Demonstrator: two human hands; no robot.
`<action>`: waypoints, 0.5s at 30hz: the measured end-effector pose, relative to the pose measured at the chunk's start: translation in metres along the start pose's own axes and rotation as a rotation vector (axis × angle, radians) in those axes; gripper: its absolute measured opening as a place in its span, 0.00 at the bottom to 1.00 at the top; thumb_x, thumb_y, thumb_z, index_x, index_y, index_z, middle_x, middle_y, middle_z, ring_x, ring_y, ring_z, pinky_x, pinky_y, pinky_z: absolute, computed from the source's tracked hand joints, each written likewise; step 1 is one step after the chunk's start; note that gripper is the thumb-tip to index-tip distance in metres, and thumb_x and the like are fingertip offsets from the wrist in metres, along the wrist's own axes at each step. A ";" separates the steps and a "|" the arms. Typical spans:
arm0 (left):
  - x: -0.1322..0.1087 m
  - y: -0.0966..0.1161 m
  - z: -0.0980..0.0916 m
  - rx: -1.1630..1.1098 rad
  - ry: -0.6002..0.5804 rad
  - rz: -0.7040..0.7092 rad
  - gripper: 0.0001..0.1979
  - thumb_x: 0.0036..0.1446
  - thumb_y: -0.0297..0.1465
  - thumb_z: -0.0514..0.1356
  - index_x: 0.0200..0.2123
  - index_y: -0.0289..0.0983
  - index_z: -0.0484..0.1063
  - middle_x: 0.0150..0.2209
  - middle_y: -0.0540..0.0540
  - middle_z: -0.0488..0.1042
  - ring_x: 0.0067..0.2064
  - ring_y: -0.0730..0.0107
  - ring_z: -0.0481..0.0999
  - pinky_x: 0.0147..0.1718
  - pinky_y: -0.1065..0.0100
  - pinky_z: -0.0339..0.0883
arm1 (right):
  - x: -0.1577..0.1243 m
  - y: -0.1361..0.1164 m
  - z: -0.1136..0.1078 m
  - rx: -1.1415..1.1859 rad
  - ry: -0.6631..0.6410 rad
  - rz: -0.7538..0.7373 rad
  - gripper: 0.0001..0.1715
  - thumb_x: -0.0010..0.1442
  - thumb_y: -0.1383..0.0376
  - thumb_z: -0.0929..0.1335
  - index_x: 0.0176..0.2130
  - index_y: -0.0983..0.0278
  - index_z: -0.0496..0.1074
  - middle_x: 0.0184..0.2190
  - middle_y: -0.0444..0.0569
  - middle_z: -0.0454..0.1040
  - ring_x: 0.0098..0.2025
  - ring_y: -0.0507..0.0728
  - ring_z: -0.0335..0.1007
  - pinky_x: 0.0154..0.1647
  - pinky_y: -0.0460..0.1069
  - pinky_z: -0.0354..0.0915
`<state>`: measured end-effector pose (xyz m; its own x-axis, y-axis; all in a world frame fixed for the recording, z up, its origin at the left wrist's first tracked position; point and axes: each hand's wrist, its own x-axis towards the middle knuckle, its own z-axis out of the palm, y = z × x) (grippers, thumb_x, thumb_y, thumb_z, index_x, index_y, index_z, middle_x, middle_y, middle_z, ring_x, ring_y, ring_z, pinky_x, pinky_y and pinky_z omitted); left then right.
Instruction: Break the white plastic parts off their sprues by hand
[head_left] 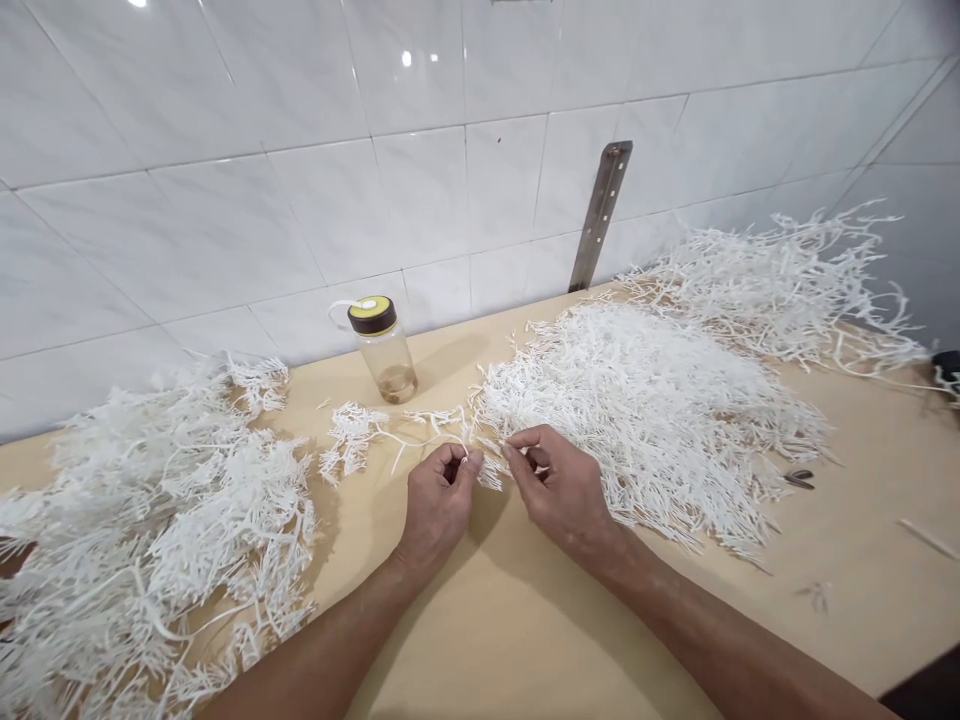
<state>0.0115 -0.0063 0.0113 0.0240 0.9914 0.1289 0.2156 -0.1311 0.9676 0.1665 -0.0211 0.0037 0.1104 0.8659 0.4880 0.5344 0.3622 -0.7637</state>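
My left hand pinches a white branched sprig between thumb and forefinger, just above the table. Thin twigs spread from the pinch to the left and upward, ending in a bushy tip. Close on the right, my right hand has its thumb and forefinger brought together beside the sprig's right end. Whatever lies between those fingertips is too small to make out. Behind the right hand is a wide heap of white sprigs, with its left edge near both hands.
A loose pile of white sprigs covers the table's left side; another lies at the back right. A clear bottle with a dark and yellow lid stands by the wall. A slotted metal bracket rises behind. A small dark object lies right.
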 end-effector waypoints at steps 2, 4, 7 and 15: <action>0.000 0.001 0.000 -0.011 -0.001 -0.004 0.17 0.57 0.42 0.61 0.22 0.38 0.65 0.21 0.54 0.58 0.25 0.74 0.57 0.25 0.71 0.54 | 0.005 0.000 -0.008 -0.059 0.074 -0.096 0.06 0.66 0.62 0.65 0.39 0.61 0.71 0.28 0.47 0.75 0.24 0.53 0.67 0.25 0.48 0.65; 0.000 0.001 0.001 -0.030 -0.002 -0.008 0.17 0.56 0.42 0.61 0.23 0.37 0.66 0.21 0.54 0.59 0.25 0.74 0.57 0.25 0.71 0.54 | 0.013 0.002 -0.015 -0.144 0.113 -0.177 0.07 0.67 0.65 0.64 0.39 0.62 0.72 0.31 0.49 0.76 0.25 0.52 0.67 0.29 0.48 0.67; 0.000 0.001 0.002 -0.056 -0.002 -0.013 0.17 0.56 0.42 0.61 0.22 0.37 0.65 0.21 0.54 0.58 0.25 0.75 0.56 0.26 0.71 0.54 | 0.020 0.003 -0.023 -0.272 0.155 -0.228 0.09 0.66 0.68 0.63 0.42 0.64 0.73 0.42 0.55 0.76 0.27 0.52 0.68 0.32 0.50 0.68; 0.000 0.000 0.002 -0.034 0.010 0.002 0.15 0.56 0.41 0.62 0.24 0.37 0.68 0.22 0.53 0.63 0.25 0.74 0.60 0.26 0.71 0.56 | 0.008 -0.009 -0.008 -0.013 -0.187 0.056 0.13 0.64 0.60 0.66 0.40 0.64 0.77 0.30 0.48 0.78 0.25 0.52 0.69 0.26 0.48 0.65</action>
<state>0.0135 -0.0063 0.0106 0.0148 0.9910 0.1332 0.1825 -0.1336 0.9741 0.1687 -0.0205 0.0180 -0.0169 0.9341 0.3565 0.5430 0.3080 -0.7812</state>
